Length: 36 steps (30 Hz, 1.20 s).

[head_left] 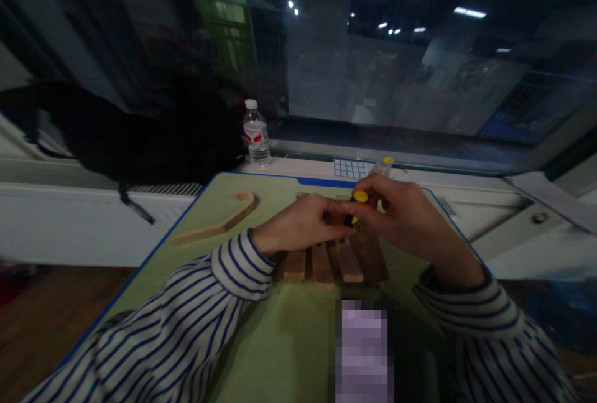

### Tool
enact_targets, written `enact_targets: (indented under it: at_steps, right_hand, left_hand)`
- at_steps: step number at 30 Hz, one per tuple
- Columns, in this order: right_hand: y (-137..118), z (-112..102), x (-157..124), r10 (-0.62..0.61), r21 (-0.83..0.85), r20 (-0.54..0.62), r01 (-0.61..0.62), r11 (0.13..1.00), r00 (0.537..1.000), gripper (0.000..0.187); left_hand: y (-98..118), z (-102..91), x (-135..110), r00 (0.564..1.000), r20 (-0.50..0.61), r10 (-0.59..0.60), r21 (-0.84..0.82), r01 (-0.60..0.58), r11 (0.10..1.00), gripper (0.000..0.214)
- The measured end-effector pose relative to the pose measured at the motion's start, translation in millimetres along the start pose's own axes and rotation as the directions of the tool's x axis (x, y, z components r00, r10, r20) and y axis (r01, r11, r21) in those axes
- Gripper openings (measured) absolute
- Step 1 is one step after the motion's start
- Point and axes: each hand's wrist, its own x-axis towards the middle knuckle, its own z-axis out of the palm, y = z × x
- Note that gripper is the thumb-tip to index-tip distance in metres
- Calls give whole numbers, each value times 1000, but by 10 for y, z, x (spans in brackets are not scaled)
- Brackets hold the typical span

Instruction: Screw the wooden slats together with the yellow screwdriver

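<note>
A slatted wooden piece (326, 263) lies on the green table (196, 247) in front of me. My left hand (301, 224) rests on its top edge, fingers pinched together near a small dark part. My right hand (405, 213) is closed round a small tool with a yellow and black handle (358, 199), held upright just above the slats. Both hands meet over the far end of the wooden piece. What the left fingers pinch is too small to make out.
A curved wooden part (219, 219) lies on the table to the left. A water bottle (256, 134) stands on the sill behind, next to a dark bag (140, 135). A clear bag with a yellow bit (383, 166) lies behind my hands.
</note>
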Motion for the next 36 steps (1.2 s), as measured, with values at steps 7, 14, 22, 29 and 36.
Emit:
enact_targets:
  at_steps: [7,14,22,29,36]
  right_hand:
    - [-31,13,0,37,-2,-5,-37,999,999,30]
    - [-41,35,3,29,-20,-13,-30,999,999,30]
    - [-44,28,5,35,2,-21,-35,999,999,30]
    - [-31,64,-4,47,26,-34,-46,999,998,30]
    - [-35,58,9,32,28,-14,-32,999,999,27]
  left_hand:
    - [19,26,-1,996,-86,-7,77,13,997,28]
    - [58,47,-9,989,-145,32,209,-1,978,34]
    - [43,61,-1,990,-138,25,226,7,974,30]
    - [44,60,2,992,-124,38,204,-12,979,25]
    - [48,64,-5,989,-142,31,188,-4,982,20]
